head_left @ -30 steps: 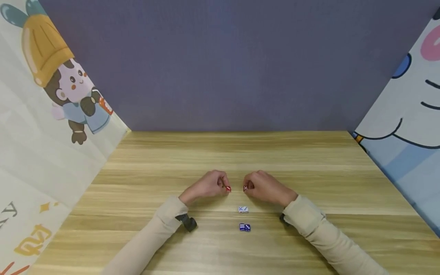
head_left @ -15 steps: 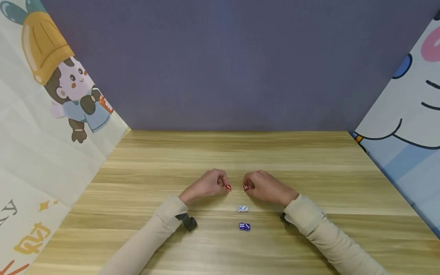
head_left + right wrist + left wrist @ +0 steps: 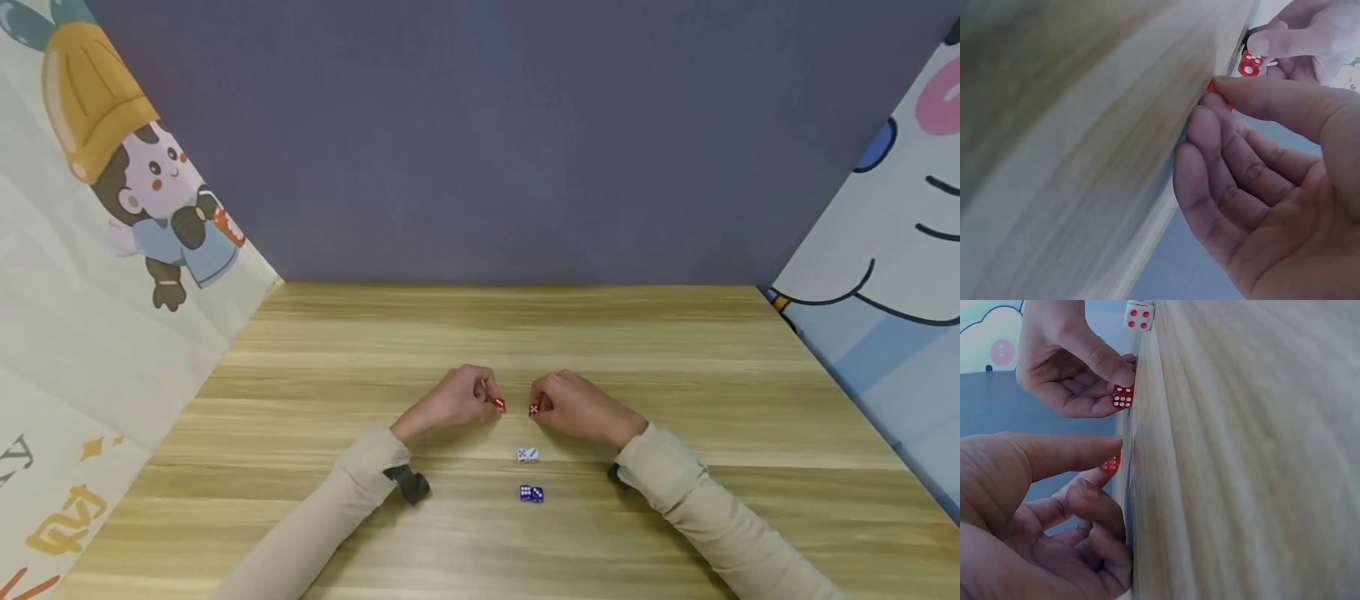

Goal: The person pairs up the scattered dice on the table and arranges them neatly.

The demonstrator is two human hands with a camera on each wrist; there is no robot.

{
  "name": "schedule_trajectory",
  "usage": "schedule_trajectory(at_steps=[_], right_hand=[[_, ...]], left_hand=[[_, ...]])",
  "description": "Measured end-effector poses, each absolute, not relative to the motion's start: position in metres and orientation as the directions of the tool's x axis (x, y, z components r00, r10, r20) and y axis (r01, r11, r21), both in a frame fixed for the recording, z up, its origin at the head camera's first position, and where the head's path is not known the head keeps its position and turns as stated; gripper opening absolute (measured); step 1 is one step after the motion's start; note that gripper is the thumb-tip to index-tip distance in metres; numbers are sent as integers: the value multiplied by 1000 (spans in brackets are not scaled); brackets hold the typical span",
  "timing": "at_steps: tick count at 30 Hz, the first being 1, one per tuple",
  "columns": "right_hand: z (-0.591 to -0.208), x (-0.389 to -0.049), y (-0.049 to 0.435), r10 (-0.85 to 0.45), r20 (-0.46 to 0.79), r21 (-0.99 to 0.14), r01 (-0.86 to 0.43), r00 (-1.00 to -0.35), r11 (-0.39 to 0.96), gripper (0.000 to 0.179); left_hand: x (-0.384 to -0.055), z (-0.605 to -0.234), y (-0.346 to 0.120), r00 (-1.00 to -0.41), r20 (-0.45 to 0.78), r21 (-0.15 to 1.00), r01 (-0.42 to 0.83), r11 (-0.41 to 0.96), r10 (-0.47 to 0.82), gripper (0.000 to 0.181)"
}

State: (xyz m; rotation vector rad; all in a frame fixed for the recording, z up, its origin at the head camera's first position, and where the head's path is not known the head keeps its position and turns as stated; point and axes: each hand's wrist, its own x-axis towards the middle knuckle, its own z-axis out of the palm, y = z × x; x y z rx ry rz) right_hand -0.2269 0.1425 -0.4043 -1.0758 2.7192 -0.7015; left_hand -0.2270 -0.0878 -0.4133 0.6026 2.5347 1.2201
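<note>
Between thumb and forefinger my left hand (image 3: 457,397) pinches a red die (image 3: 499,405) with white pips. Facing it across a small gap, my right hand (image 3: 573,407) pinches a second red die (image 3: 534,409), which shows five pips upward in the head view. In the left wrist view, both the nearer red die (image 3: 1110,464) and the farther red die (image 3: 1123,397) sit at the fingertips, close by the tabletop. The right wrist view has my right thumb and fingers covering most of their die (image 3: 1212,85).
Nearer the person, a pair of white dice (image 3: 528,455) lies side by side on the wood-grain table (image 3: 375,333). Below them is a pair of blue dice (image 3: 532,493). A grey-blue panel (image 3: 510,150) rises behind the table, with cartoon-printed sheets (image 3: 180,208) at both sides.
The red die in my left hand has tilted and risen slightly in the head view. My right hand has barely moved, and the white and blue dice stay in place.
</note>
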Motion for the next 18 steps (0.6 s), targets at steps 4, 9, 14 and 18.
schedule_trajectory(at_steps=[4, 9, 14, 18], right_hand=[[-405, -227, 142, -679, 52, -469, -618, -732, 631, 3], [-406, -229, 143, -694, 70, -468, -638, -717, 612, 2], [-407, -229, 140, -707, 77, -493, -643, -703, 586, 7], [-406, -228, 141, -690, 78, -498, -628, -720, 598, 6]], left_hand=[[-227, -411, -81, -859, -60, 787, 272, 553, 509, 14], [-232, -411, -70, -838, -53, 772, 310, 554, 543, 14], [-238, -415, -64, -822, -77, 751, 325, 575, 565, 15], [-240, -414, -60, -812, -72, 742, 344, 575, 579, 15]])
